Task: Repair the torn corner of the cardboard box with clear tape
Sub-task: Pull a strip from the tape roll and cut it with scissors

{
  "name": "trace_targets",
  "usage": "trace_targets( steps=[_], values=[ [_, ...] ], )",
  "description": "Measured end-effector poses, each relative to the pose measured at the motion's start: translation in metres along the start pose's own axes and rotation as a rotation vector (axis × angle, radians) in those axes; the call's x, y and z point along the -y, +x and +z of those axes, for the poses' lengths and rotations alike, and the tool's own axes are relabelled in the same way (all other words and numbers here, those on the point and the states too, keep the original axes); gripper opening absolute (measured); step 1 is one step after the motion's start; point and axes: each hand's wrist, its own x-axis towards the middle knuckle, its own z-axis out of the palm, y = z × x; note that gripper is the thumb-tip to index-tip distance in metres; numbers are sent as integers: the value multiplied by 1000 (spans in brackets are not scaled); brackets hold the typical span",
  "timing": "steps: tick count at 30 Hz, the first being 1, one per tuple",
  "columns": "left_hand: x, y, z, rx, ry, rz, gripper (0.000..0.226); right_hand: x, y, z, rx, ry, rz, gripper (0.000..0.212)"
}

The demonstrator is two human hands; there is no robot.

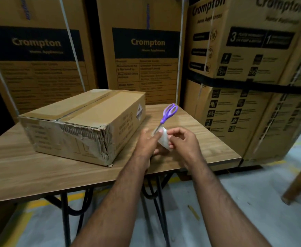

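Hands over wooden table point(39, 168): left hand point(147, 141) and right hand point(183, 139) both pinch clear tape roll point(164, 138). Brown cardboard box point(85, 122) lies left, long axis left-right, torn corner point(106, 145) facing the hands. Purple-handled scissors point(168, 114) behind, handles pointing away.

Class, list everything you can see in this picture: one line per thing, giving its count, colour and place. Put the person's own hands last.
cardboard box: one, brown, on the table's left half, near corner torn
scissors: one pair, purple handles, on the table right of the box, behind the hands
clear tape roll: one, whitish clear, held between both hands
table: one, light wood top on black legs, centre
Crompton cartons: several, brown with black print, stacked behind and right of the table
left hand: one, holds the tape roll
right hand: one, pinches the tape roll's edge
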Motion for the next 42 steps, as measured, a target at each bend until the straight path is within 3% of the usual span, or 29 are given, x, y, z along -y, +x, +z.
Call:
trace_targets(
  steps=[2, 6, 8, 11, 13, 16, 20, 29, 36, 39, 42],
  values=[
    [-9, -3, -8, -68, -90, 81, 54, 3, -7, 5, 89, 78, 2, 13],
    [-20, -11, -26, 14, 50, 202, 54, 15, -13, 5, -100, -500, -374, 11],
    [-19, -14, -34, 40, 101, 230, 52, 26, -12, 2, -95, -727, -508, 22],
    [-18, -21, -42, 96, 132, 246, 48, 35, -6, 0, 130, -1042, -408, 41],
    [-19, -24, -46, 116, 139, 244, 46, 33, -1, 0, 249, -1108, -332, 35],
    [-26, -27, -49, 125, 209, 248, 43, 31, 0, -1, 268, -1000, -367, 14],
    [-34, -23, -51, 95, 295, 216, 31, 34, -6, 0, 214, -844, -480, 24],
    [-35, -12, -39, -48, 229, 152, 13, 5, -18, 15, 97, -712, -593, 17],
    [-36, -7, -18, -48, 189, 138, 19, -17, -20, 33, -147, -534, -534, 27],
    [-40, -8, -14, -40, 258, 104, 15, -18, -14, 30, -323, -398, -406, 25],
    [-40, -6, -18, -36, 280, 77, 11, -25, -1, 13, -312, -542, -295, 25]
  ],
)
